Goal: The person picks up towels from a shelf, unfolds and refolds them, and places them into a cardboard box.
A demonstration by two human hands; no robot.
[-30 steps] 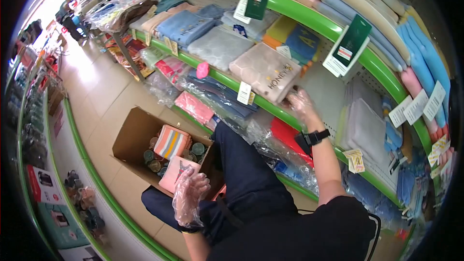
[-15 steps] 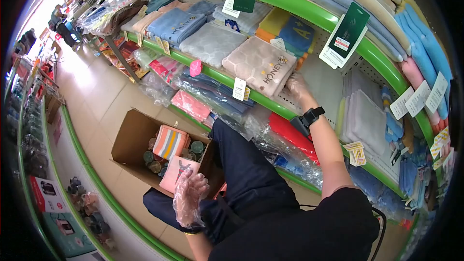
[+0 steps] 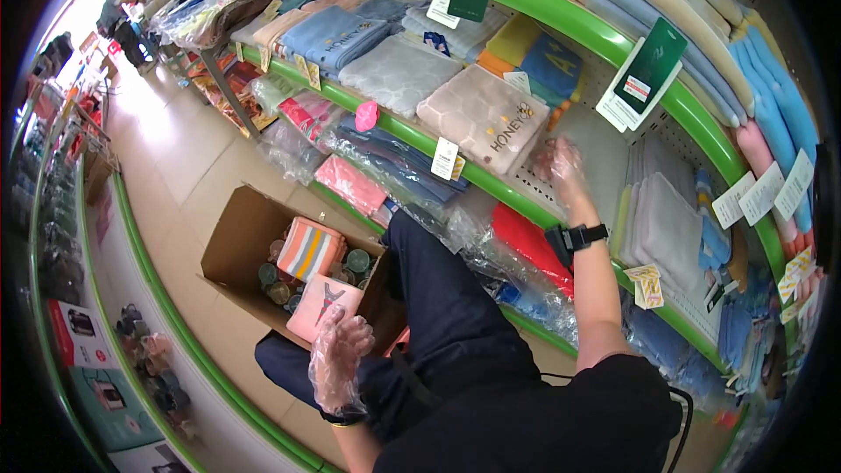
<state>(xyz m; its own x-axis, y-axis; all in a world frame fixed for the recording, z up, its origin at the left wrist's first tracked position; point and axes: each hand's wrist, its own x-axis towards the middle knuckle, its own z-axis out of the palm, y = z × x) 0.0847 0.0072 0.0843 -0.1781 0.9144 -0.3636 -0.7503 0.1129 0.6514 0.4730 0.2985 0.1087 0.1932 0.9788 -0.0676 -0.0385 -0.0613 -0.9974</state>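
Note:
My right hand (image 3: 561, 163), in a clear plastic glove, is over the shelf just right of the beige HONEY towel stack (image 3: 484, 119). Its fingers are loosely bent, with nothing seen between them. Gloved as well, my left hand (image 3: 341, 359) hovers palm up by the near edge of a cardboard box (image 3: 229, 241), its fingers apart and nothing held. Beside its fingertips lies a pink towel (image 3: 321, 305) with a tower picture. An orange, white and grey striped towel (image 3: 310, 249) rests in the box on several round lids or jars (image 3: 357, 260).
Grey (image 3: 399, 73) and blue (image 3: 331, 38) towels are further left on the green-edged shelf. Grey towels (image 3: 670, 219) stand to the right. Tags (image 3: 649, 74) hang from above. Bagged textiles (image 3: 532, 247) fill the lower shelf. A person (image 3: 123, 28) stands down the aisle.
My right hand has moved slightly right, away from the beige towel stack. My left hand stays near the box. The view has shifted a little.

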